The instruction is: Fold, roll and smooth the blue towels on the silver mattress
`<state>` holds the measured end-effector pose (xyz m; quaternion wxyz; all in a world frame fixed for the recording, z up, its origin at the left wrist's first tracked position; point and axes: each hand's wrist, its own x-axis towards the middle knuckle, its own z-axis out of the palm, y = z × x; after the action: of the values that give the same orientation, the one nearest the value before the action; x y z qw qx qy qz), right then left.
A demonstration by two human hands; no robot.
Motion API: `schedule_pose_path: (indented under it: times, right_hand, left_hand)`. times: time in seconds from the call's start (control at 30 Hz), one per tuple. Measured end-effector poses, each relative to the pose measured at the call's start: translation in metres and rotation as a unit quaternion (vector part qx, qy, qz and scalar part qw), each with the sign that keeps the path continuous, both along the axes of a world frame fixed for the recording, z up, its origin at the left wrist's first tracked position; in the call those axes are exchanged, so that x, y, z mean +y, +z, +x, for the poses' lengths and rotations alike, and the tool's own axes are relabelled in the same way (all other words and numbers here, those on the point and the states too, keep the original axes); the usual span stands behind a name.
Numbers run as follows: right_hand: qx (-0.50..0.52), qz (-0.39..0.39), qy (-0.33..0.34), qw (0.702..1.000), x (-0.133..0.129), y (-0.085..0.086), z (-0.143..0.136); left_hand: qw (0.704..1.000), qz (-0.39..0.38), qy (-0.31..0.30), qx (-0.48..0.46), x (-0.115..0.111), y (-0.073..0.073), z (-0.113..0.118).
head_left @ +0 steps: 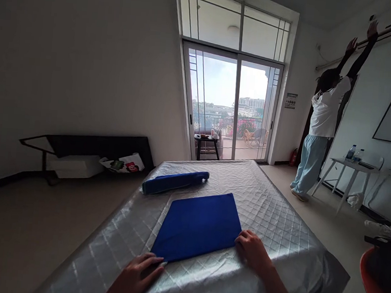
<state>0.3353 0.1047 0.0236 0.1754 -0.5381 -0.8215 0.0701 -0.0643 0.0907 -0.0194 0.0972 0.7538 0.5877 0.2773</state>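
Observation:
A flat blue cloth (199, 226), roughly four-sided, lies on the silver quilted cover (277, 220) of a table. My left hand (140, 273) touches its near left corner, fingers reaching forward with the thumb a little apart. At the near right corner, my right hand (251, 250) has its bent fingers closed on the edge of the cloth. Beyond the flat cloth, toward the left, rests a rolled blue cloth (175, 182), touched by neither hand.
A person (323, 107) stands at the right with arms raised to a rail. A small white table (354, 166) holds bottles. An orange-edged chair (370, 282) is near right; a black bench (97, 145) stands by the left wall.

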Motion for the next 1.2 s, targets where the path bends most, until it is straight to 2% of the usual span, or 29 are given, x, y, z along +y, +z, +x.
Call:
schedule_pose_path:
  times: [0.23,0.37,0.53,0.67,0.8,0.9,1.07,1.13,1.2]
  right_hand:
    - [-0.003,0.036,-0.048,0.998,0.003,-0.012,-0.004]
    - [0.018,0.038,-0.062,0.997,0.006,-0.019,-0.005]
    - [0.071,0.053,-0.047,0.995,0.006,-0.017,-0.004]
    - [0.125,0.081,-0.040,0.988,0.006,-0.012,-0.006]
    - [0.148,0.109,-0.040,0.982,0.005,-0.011,-0.007]
    - [0.141,0.129,-0.030,0.981,0.005,-0.010,-0.004]
    - [0.160,0.250,0.025,0.955,0.004,-0.002,0.007]
    - [0.178,0.293,0.032,0.939,0.001,0.007,0.011]
    - [0.188,0.315,0.032,0.930,-0.004,0.019,0.015]
  left_hand:
    - [1.000,0.025,0.001,0.000,0.009,-0.007,0.002]
    - [1.000,0.012,0.006,0.009,0.009,-0.005,0.004]
    - [0.995,-0.027,0.038,0.087,0.003,0.001,0.017]
    - [0.981,-0.018,0.070,0.180,0.006,-0.003,0.024]
    - [0.968,-0.003,0.053,0.247,0.011,-0.006,0.026]
    - [0.968,0.009,0.048,0.247,0.008,-0.004,0.025]
    - [0.980,0.058,0.053,0.182,-0.006,0.007,0.016]
    - [0.981,0.116,0.025,0.154,-0.011,0.015,0.014]
    - [0.969,0.211,-0.011,0.130,-0.014,0.027,0.014]
